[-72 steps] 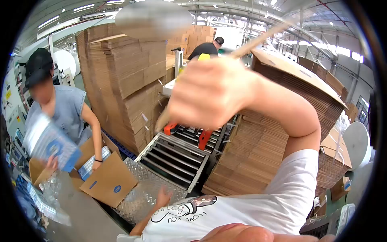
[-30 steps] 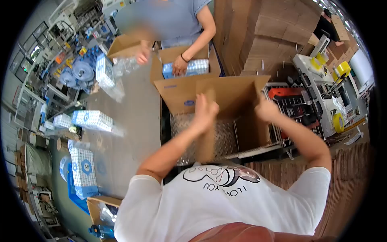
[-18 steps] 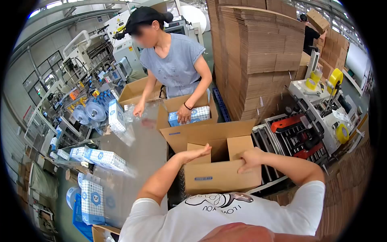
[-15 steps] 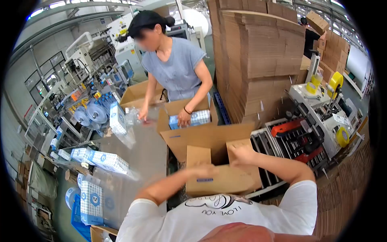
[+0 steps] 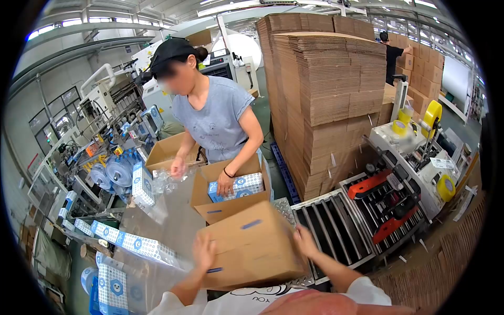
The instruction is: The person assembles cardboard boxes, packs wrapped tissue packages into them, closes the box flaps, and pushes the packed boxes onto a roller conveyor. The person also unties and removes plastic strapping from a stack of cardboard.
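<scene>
A brown cardboard box [image 5: 252,247] with blue marks sits tilted in front of my chest. My left hand [image 5: 205,251] presses on its left side, fingers up along the cardboard. On the opposite side, my right hand [image 5: 305,241] grips the edge, slightly blurred. The opening of this box is not visible from here. Just beyond it stands an open carton [image 5: 202,191] containing a blue-and-white patterned pack [image 5: 247,185]. A co-worker [image 5: 212,113] in a grey top rests one hand on that pack and holds the other hand near clear plastic wrap [image 5: 163,181].
To my right runs a roller conveyor [image 5: 328,226] leading to a tape machine [image 5: 401,136] with yellow rolls. Tall stacks of flattened cardboard [image 5: 336,84] rise ahead. More patterned packs [image 5: 144,247] lie along the metal table [image 5: 181,220] on my left.
The box before me has been turned and tilted; its raised flaps no longer show. My left hand moved left onto its side, my right hand lower down the other side.
</scene>
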Demonstrator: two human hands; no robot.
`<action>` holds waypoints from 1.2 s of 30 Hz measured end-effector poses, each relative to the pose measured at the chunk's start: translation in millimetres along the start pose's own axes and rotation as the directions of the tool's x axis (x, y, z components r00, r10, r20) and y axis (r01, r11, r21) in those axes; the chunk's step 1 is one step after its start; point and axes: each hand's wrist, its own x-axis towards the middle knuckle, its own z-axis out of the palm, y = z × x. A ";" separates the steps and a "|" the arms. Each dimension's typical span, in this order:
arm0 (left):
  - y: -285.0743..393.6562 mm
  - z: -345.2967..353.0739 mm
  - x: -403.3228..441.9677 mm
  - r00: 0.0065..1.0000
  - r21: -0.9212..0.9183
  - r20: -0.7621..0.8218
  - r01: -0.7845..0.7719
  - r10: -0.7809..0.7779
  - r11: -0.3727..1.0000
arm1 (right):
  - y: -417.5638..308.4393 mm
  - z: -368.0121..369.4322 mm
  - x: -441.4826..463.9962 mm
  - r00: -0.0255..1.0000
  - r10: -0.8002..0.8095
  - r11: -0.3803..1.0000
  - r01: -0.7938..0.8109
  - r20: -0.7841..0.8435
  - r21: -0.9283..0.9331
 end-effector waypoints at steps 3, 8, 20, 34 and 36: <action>-47.5 -15.2 -6.7 0.952 -0.012 0.163 0.266 -0.260 0.964 | 119.4 64.9 -59.5 0.662 0.664 0.651 -0.740 0.348 0.167; -69.1 15.7 -15.2 0.870 -0.696 0.390 0.492 -0.300 0.523 | 165.1 -49.9 -49.9 0.442 0.795 0.547 -0.818 0.414 -0.178; 59.4 -28.8 -32.1 0.584 -0.583 0.810 0.795 -0.047 -0.166 | -224.2 -14.8 -32.7 0.377 0.333 0.923 -0.315 0.864 -0.219; 66.1 49.3 -64.6 0.999 0.193 -0.037 0.012 -0.005 0.981 | 16.9 -184.9 -88.3 0.898 0.206 0.665 0.163 0.388 -0.729; 98.0 101.1 -112.7 0.939 0.060 0.244 0.237 -0.244 0.970 | 90.2 -120.0 -107.5 0.968 0.204 0.916 -0.135 0.147 -0.378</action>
